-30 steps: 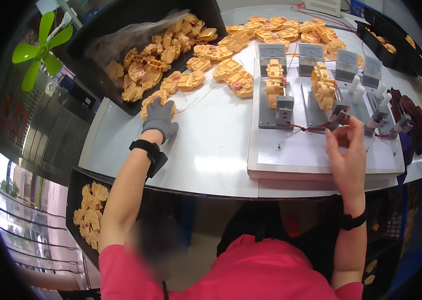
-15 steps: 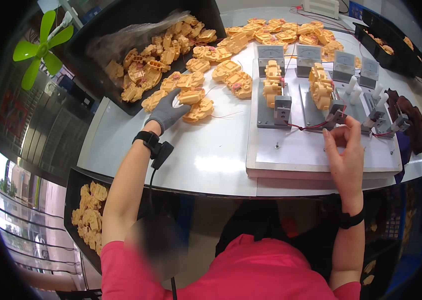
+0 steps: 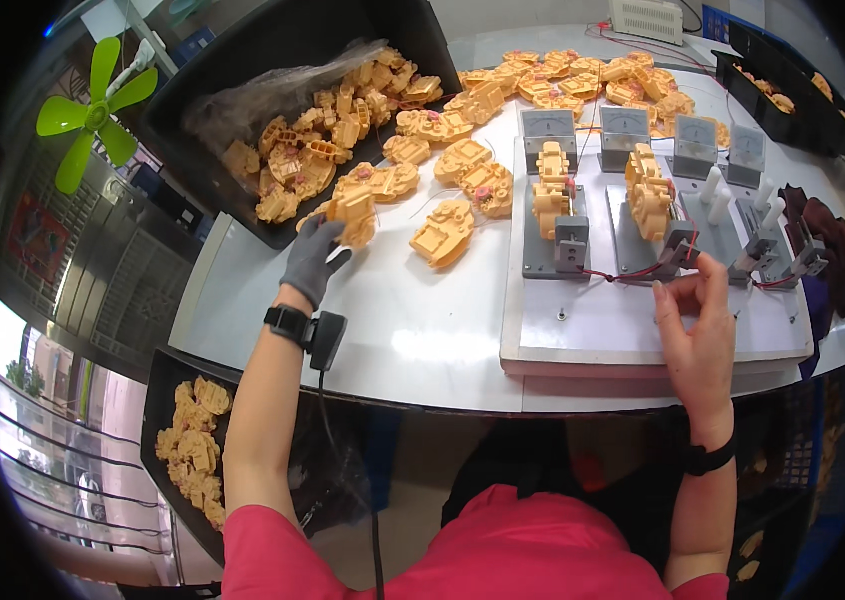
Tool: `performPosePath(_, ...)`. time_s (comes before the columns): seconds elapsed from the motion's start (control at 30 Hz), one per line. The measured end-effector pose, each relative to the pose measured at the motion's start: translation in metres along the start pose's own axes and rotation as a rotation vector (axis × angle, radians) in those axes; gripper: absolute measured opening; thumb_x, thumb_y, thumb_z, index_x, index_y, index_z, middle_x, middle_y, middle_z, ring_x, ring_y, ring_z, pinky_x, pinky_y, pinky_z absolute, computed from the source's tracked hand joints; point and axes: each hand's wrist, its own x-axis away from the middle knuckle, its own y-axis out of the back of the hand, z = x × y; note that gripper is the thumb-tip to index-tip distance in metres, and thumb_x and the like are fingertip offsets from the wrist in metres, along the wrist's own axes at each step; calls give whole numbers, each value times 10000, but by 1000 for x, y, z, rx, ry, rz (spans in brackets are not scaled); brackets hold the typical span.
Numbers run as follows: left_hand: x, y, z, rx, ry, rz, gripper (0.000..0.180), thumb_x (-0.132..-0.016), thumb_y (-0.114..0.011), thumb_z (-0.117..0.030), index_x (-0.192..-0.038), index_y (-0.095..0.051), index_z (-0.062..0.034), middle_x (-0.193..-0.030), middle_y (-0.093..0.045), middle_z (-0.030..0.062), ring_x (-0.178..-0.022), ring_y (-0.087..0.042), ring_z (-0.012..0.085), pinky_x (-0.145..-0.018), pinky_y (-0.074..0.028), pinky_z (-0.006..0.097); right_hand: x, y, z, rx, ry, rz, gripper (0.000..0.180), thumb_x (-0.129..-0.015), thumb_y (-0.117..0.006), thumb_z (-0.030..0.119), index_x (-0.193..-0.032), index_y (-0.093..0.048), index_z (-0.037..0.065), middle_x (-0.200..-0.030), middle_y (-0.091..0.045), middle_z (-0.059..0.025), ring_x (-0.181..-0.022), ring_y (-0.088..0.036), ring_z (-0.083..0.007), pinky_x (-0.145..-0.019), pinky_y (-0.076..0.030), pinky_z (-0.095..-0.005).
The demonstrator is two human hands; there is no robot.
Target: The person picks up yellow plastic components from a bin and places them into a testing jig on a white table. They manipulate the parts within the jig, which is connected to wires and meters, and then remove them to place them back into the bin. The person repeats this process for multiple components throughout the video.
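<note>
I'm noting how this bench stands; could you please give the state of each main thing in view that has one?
Left hand: gloved, fingers at a yellow plastic housing.
Leftmost fixture: loaded with a housing.
Second fixture: likewise loaded.
Right hand: bare, fingertips at that fixture.
Analog meters: readings too small to tell.
Large black bin: open, partly filled.
Green fan: blades unblurred.

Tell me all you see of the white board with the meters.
The white board is a thick, smooth slab lying on the table. Four dial meters line its far side. Nearer stand grey fixtures; the two leftmost each hold an upright yellow plastic-looking part; white pegs stand toward the right. Red and dark wires run near them. The right hand is at the second fixture, contact unclear.
</note>
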Motion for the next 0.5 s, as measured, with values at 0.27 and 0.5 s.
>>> performPosePath(0.27,65,19,-5,733,191,359,435,-960,-585,-354,-1306,-523,-98,-1233,-610,87,-1160,-595,264,-1030,-460,547,1,0,-1,44,-19,0,427,-912,-670,76,-1270,-449,-1,-813,-631,-77,-740,-633,-171,-659,-489,-302)
performPosePath(0.5,154,-36,-6,1080,274,329,505,-973,-600,-295,-1388,-444,-52,-1246,-576,180,-1185,-555,326,-1091,-440,506,-3,6,0,-26,-30,52,417,-932,-642,83,-1296,-450,14,-906,-623,-78,-814,-607,-153,-717,-482,-286)
